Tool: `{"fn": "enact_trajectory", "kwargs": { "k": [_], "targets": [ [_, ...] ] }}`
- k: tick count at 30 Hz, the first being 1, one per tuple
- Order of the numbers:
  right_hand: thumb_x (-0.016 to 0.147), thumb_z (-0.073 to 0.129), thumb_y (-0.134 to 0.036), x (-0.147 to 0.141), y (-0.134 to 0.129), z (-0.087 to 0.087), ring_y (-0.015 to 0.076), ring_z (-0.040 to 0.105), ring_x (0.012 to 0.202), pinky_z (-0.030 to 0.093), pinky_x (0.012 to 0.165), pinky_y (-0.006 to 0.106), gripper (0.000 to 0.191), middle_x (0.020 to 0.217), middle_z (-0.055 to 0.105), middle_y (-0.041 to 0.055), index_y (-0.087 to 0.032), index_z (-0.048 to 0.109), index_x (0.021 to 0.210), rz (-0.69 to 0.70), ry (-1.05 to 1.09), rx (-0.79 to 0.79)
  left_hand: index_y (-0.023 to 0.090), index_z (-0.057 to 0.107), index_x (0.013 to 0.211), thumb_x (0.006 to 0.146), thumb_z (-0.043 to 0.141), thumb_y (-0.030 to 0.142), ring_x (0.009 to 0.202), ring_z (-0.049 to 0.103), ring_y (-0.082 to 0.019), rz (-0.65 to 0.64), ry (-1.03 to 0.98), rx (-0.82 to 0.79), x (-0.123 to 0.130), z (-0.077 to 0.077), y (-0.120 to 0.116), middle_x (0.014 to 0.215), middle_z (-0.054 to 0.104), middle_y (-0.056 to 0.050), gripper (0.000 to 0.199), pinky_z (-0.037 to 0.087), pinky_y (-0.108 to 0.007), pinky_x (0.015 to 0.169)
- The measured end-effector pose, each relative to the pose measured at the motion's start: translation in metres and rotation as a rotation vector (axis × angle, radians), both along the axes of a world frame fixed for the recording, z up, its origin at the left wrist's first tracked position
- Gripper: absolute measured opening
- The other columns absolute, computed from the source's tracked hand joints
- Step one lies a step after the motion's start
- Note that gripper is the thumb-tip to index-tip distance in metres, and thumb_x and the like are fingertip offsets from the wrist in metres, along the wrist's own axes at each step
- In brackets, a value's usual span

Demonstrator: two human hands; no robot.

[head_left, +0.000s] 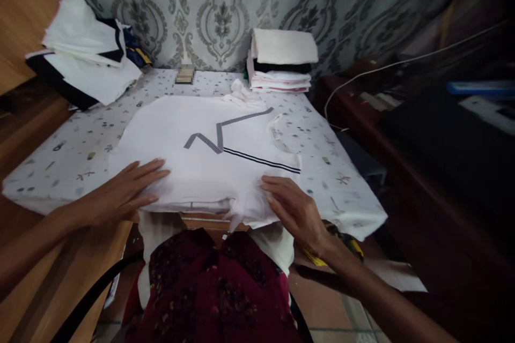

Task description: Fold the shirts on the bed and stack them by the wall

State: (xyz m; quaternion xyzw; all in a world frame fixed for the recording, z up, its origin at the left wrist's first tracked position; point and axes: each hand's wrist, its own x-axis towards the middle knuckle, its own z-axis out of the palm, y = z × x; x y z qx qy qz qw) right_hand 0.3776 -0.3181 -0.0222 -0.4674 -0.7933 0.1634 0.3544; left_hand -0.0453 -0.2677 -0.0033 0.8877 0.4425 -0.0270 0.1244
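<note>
A white T-shirt [177, 123] with grey and black stripes lies spread across the table, its neckline toward the right. My left hand [129, 187] rests on the shirt's near left part, fingers stretched out and slightly apart. On the near right part, by the sleeve, my right hand [293, 203] presses down with its fingers extended; its edges are a little blurred. Neither hand grips anything. Part of the shirt's near edge hangs at the table's front edge, and some cloth is bunched beside the right hand.
A patterned white cloth covers the table [346, 187]. At the back right stands a stack of folded clothes [284, 61]; a loose clothes pile [88, 53] lies back left. A small block-like object [185, 74] sits near the wall. A white cable [362, 72] runs along the right.
</note>
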Motion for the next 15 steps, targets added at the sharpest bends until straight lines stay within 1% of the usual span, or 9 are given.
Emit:
{"fn": "enact_trajectory", "kwargs": {
  "k": [2, 4, 6, 7, 9, 10, 12, 13, 15],
  "targets": [
    [0.097, 0.051, -0.028, 0.001, -0.025, -0.007, 0.024, 0.067, 0.099, 0.055, 0.086, 0.041, 0.018, 0.1, 0.072, 0.0103, -0.021, 0.068, 0.099, -0.103, 0.09, 0.067, 0.04, 0.022, 0.157, 0.096, 0.039, 0.06, 0.151, 0.025, -0.027, -0.091, 0.006, 0.066, 0.009, -0.003, -0.011, 0.167, 0.018, 0.002, 0.067, 0.017, -0.052, 0.124],
    [0.096, 0.054, -0.031, 0.002, -0.048, -0.018, 0.0203, 0.065, 0.077, 0.053, 0.071, 0.035, 0.02, 0.077, 0.068, 0.0056, -0.022, 0.064, 0.082, -0.2, 0.144, 0.057, 0.04, 0.019, 0.158, 0.094, 0.045, 0.06, 0.15, 0.03, -0.028, -0.156, -0.005, 0.156, 0.014, -0.007, -0.018, 0.167, 0.021, 0.0, 0.071, 0.021, -0.053, 0.123],
    [0.095, 0.055, -0.039, 0.002, -0.064, -0.031, 0.0165, 0.057, 0.062, 0.049, 0.061, 0.03, 0.032, 0.063, 0.06, 0.0015, -0.022, 0.057, 0.068, -0.324, 0.2, -0.051, 0.042, 0.017, 0.158, 0.094, 0.047, 0.058, 0.147, 0.036, -0.029, -0.195, -0.024, 0.231, 0.014, -0.011, -0.022, 0.165, 0.026, 0.0, 0.072, 0.027, -0.052, 0.121],
    [0.094, 0.056, -0.044, 0.002, -0.07, -0.037, 0.0158, 0.055, 0.061, 0.048, 0.059, 0.028, 0.036, 0.062, 0.058, 0.0008, -0.022, 0.055, 0.066, -0.387, 0.246, -0.132, 0.043, 0.017, 0.157, 0.094, 0.047, 0.055, 0.145, 0.039, -0.029, -0.205, -0.034, 0.258, 0.011, -0.012, -0.023, 0.164, 0.028, 0.001, 0.071, 0.03, -0.051, 0.119],
    [0.088, 0.061, -0.055, 0.001, -0.073, -0.049, 0.0172, 0.059, 0.066, 0.051, 0.063, 0.029, 0.037, 0.07, 0.063, 0.002, -0.021, 0.059, 0.072, -0.477, 0.392, -0.307, 0.046, 0.018, 0.156, 0.095, 0.047, 0.048, 0.14, 0.047, -0.027, -0.206, -0.051, 0.288, 0.001, -0.014, -0.023, 0.162, 0.033, 0.004, 0.068, 0.039, -0.046, 0.114],
    [0.083, 0.065, -0.059, 0.0, -0.072, -0.053, 0.0193, 0.063, 0.074, 0.053, 0.068, 0.03, 0.038, 0.077, 0.067, 0.0036, -0.021, 0.063, 0.08, -0.48, 0.489, -0.389, 0.048, 0.02, 0.155, 0.094, 0.047, 0.044, 0.137, 0.05, -0.026, -0.197, -0.064, 0.291, -0.005, -0.015, -0.023, 0.161, 0.036, 0.006, 0.067, 0.043, -0.044, 0.111],
    [0.077, 0.07, -0.063, -0.005, -0.066, -0.059, 0.024, 0.067, 0.089, 0.054, 0.081, 0.036, 0.047, 0.093, 0.072, 0.0067, -0.021, 0.067, 0.096, -0.392, 0.691, -0.546, 0.055, 0.023, 0.152, 0.093, 0.046, 0.037, 0.132, 0.055, -0.023, -0.147, -0.098, 0.279, -0.019, -0.017, -0.023, 0.158, 0.04, 0.011, 0.066, 0.049, -0.039, 0.107],
    [0.075, 0.072, -0.064, -0.008, -0.063, -0.061, 0.0254, 0.067, 0.094, 0.053, 0.087, 0.039, 0.05, 0.097, 0.073, 0.0073, -0.021, 0.068, 0.1, -0.323, 0.778, -0.619, 0.059, 0.025, 0.149, 0.093, 0.044, 0.035, 0.13, 0.057, -0.022, -0.106, -0.123, 0.266, -0.027, -0.019, -0.023, 0.155, 0.043, 0.014, 0.064, 0.05, -0.039, 0.105],
    [0.075, 0.073, -0.062, -0.015, -0.059, -0.063, 0.0263, 0.067, 0.097, 0.05, 0.095, 0.043, 0.048, 0.097, 0.074, 0.0069, -0.02, 0.071, 0.099, -0.212, 0.899, -0.73, 0.067, 0.031, 0.142, 0.093, 0.042, 0.035, 0.125, 0.062, -0.021, 0.004, -0.187, 0.238, -0.039, -0.021, -0.023, 0.148, 0.051, 0.02, 0.06, 0.051, -0.04, 0.104]
  ]
}}
